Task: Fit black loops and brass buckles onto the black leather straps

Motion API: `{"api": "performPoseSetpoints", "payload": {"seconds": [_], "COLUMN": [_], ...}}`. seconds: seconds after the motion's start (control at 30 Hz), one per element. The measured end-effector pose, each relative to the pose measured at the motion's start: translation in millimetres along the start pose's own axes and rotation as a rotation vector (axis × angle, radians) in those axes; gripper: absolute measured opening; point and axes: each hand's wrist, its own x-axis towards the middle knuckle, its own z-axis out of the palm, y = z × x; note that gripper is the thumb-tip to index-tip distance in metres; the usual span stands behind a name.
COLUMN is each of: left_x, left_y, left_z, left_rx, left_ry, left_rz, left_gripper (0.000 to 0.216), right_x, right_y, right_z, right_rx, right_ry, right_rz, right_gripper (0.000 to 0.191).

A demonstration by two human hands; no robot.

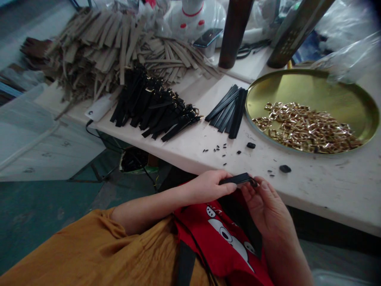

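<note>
Black strap (236, 179), one: at the table's (315, 184) near edge, long axis lying crosswise; left hand (210, 185) clamped on its length, right hand (264, 200) pinching its right end; both equally near.

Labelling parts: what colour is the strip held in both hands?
Black; the strip shows best in the head view.

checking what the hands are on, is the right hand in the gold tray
No, the right hand is at one end of the black strap, apart from the tray.
</note>
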Motion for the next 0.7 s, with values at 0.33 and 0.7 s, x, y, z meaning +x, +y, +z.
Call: {"api": "performPoseSetpoints", "payload": {"seconds": [0.33,0.7], "left_x": [-4,-15], "left_y": [5,-1], "left_z": [-1,9], "left_rx": [0.169,0.28], "left_ry": [0.102,0.081], "left_rz": [0.044,0.107], "left_gripper": [0.025,0.027], "right_x": [5,-5], "right_y": [8,12], "right_z": [6,5], "right_rx": [-0.04,-0.024], "right_ry": [-0.006,0.023], "right_rz": [-0.038,-0.061], "right_gripper": [0.026,0.02]}}
